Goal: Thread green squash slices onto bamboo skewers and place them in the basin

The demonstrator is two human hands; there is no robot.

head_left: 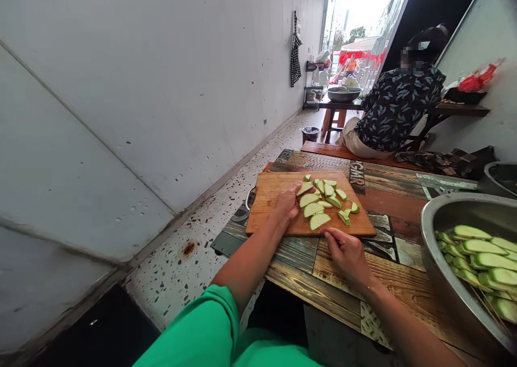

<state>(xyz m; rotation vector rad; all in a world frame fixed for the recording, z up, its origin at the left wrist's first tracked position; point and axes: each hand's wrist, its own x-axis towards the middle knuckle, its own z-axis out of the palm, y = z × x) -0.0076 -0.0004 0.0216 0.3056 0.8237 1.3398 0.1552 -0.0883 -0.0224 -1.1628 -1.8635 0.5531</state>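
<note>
On the wooden cutting board (266,194) lie several pale green-edged zucchini slices (320,221), cut in half-rounds, with a few smaller pieces toward the board's right side. My left hand (286,202) is over the board, its fingers closed on a zucchini slice (304,188) at the left of the pile. At the board's near edge, my right hand (346,251) is closed in a pinch, thumb against forefinger. Whatever it may hold is too thin or hidden to make out.
A large metal basin (430,216) at right holds more zucchini slices (484,259) and some thin sticks (487,302). Behind it stands a dark pot (501,175). Beyond the patterned table (388,194), a person (399,108) sits on a bench (323,149). A white wall runs along the left.
</note>
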